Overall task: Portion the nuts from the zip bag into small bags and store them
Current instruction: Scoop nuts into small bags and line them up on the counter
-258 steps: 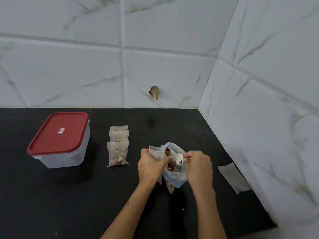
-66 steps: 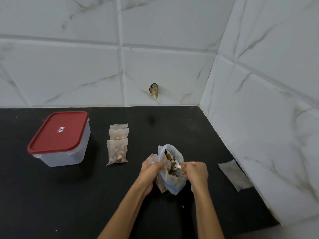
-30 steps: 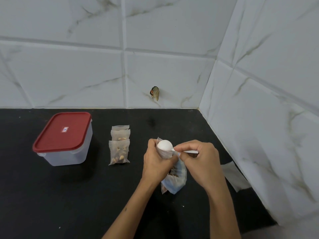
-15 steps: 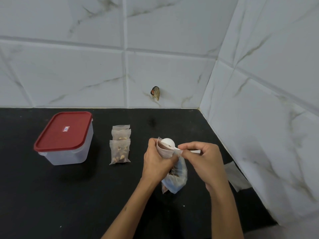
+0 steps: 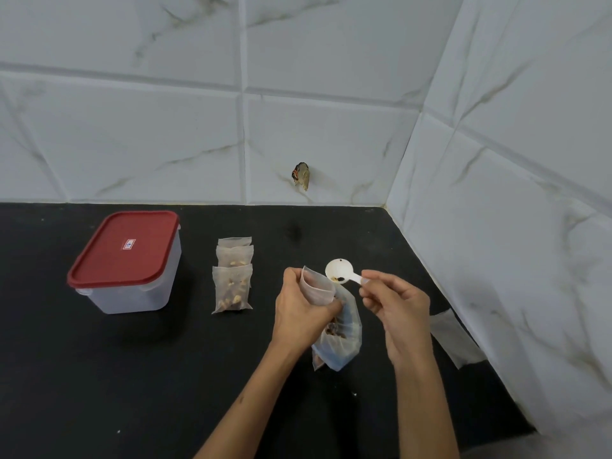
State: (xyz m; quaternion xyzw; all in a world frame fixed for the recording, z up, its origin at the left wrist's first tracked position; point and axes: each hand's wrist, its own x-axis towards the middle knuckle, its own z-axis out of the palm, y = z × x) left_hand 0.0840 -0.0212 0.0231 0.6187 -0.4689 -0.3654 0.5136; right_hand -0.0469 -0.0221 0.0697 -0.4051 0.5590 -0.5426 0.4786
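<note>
Two bare forearms are seen, entering from the lower edge. No sleeves are worn to the elbows. The left hand and right hand are ungloved, with short nails.

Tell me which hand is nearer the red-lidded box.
Left. The left hand, gripping a small bag, is across the counter to the right of the box; the right hand, pinching the spoon, is farther right still.

Left hand grips small bag; right hand pinches spoon.
</note>
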